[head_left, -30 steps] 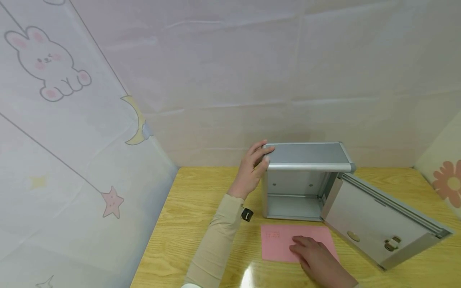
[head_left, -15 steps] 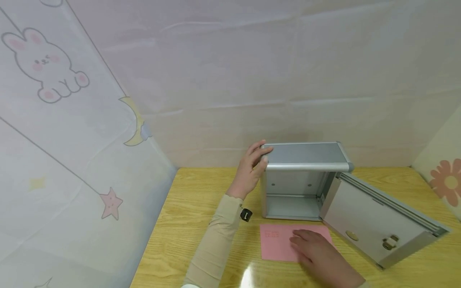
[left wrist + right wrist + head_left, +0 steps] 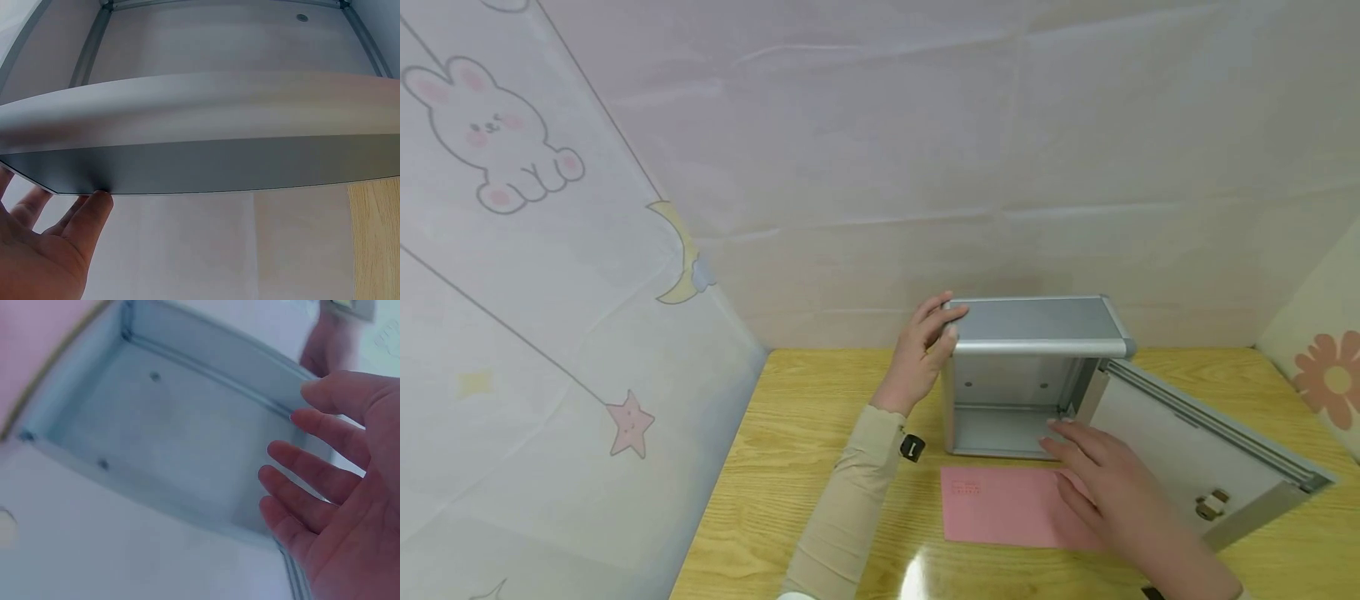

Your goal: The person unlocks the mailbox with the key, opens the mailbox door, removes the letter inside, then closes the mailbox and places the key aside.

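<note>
The metal box [image 3: 1037, 321] is standing on the tabletop [image 3: 797, 417], its mouth facing the person, and the left hand [image 3: 917, 358] appears to be steadying it at its upper left corner. Steadying well is calling, I judge, for light downward pressure that is stopping the box from sliding without tipping it. The hinged door [image 3: 1195, 442] is standing ajar off the box's right side, its lock [image 3: 1212, 504] showing on the inner face; a knock there could be twisting the whole box, so the right hand [image 3: 1120, 500] is needing room between door and mouth. The pink envelope [image 3: 1000, 508] is lying flat just in front of the box, the right hand covering part of its right end. Such a thin, flat thing is probably handling best by an edge, since pushing it at the box's lower rim could be creasing it.

As for pose, the left arm is reaching up along the box's left side, its fingers [image 3: 936, 317] spreading apart over the top corner. The right hand is hovering before the box's mouth, its fingers [image 3: 312, 472] spreading apart and holding nothing; whether a fingertip is touching the box's rim, I cannot tell.
</note>
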The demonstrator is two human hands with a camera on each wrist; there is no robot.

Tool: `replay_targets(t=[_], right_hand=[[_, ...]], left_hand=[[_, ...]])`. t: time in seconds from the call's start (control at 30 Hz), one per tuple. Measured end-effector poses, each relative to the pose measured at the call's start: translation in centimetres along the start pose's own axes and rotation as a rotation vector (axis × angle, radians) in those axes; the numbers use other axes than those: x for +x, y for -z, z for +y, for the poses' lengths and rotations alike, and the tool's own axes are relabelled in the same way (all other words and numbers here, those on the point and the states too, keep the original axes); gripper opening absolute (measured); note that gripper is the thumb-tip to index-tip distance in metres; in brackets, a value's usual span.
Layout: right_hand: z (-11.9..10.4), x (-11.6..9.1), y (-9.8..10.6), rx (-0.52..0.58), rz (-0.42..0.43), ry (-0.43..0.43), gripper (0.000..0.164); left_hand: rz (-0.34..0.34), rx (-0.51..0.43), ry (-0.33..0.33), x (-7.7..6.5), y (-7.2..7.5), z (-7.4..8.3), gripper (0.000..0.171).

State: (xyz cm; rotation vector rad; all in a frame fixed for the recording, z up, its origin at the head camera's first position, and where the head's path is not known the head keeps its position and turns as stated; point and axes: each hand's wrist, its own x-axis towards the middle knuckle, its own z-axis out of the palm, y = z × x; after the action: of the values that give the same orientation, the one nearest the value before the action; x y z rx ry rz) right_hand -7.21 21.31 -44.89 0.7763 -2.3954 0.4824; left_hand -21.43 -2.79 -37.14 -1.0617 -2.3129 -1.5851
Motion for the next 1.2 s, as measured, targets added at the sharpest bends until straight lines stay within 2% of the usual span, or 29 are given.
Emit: replay_targets(t=[0.3,0.57,0.83,1.2], right_hand=[[0.2,1.2,4.6,-0.057,0.063,0.014,0.057],[0.7,1.5,6.4,-0.084,0.226,0.035,0.057],[1.3,0.6,7.8,-0.192,0.173,-0.063,0.065],[1.4,0.2,8.7,-0.244,0.109,-0.195,0.077]], left_hand=[[0.004,0.000,-0.007,0.0,0.0,-0.1,0.037],[0.006,-0.005,-0.004,0.0,0.0,-0.1,0.036],[0.002,-0.006,0.003,0.0,0.0,-0.1,0.037],[0.003,-0.005,0.001,0.0,-0.1,-0.1,0.037]])
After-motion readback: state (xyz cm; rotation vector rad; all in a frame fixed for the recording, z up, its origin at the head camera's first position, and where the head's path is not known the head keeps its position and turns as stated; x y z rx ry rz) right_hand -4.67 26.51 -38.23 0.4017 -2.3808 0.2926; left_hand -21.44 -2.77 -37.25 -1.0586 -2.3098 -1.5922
